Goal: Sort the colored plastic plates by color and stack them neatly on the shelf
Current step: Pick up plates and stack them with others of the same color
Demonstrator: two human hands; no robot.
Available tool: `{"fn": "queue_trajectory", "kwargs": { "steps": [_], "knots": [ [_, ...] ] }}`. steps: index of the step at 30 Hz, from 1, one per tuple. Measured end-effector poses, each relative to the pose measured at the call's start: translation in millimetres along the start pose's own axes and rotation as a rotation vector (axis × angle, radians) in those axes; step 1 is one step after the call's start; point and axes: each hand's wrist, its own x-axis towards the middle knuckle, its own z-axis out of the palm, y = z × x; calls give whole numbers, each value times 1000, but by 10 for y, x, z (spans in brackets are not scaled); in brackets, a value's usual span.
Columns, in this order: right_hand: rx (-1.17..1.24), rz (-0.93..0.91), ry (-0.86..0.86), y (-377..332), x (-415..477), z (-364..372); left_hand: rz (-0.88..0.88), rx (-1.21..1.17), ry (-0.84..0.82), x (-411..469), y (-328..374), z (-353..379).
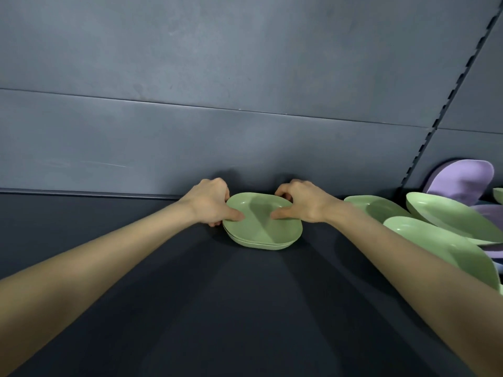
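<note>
A small stack of green plates [262, 229] rests on the dark shelf [190, 308], close to the back panel. My left hand [209, 204] grips the stack's left rim, thumb on top and fingers under the edge. My right hand [302, 202] grips the right rim the same way. Both thumbs press into the top plate. At the right lies a loose pile of more green plates [446, 221], some tilted. Purple plates [462, 183] lean behind and under them.
The grey back panel [217, 145] rises just behind the stack. A slotted upright [446, 110] runs diagonally at the right. A seam crosses the panel higher up. Dark shelf surface spreads to the left and toward me.
</note>
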Motion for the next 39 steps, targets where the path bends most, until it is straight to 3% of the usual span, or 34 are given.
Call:
{"fn": "queue_trajectory", "kwargs": {
  "steps": [6, 15, 27, 39],
  "knots": [
    [-84, 45, 87, 92, -306, -302, 245, 281, 130, -101, 278, -232],
    [-135, 126, 312, 562, -1029, -888, 443, 330, 253, -228, 1160, -289],
    [-134, 27, 318, 1623, -1870, -1044, 380, 250, 264, -475, 2152, 495],
    [-56, 19, 211, 2140, -1774, -984, 284, 175, 59, -210, 2366, 832]
  ]
}}
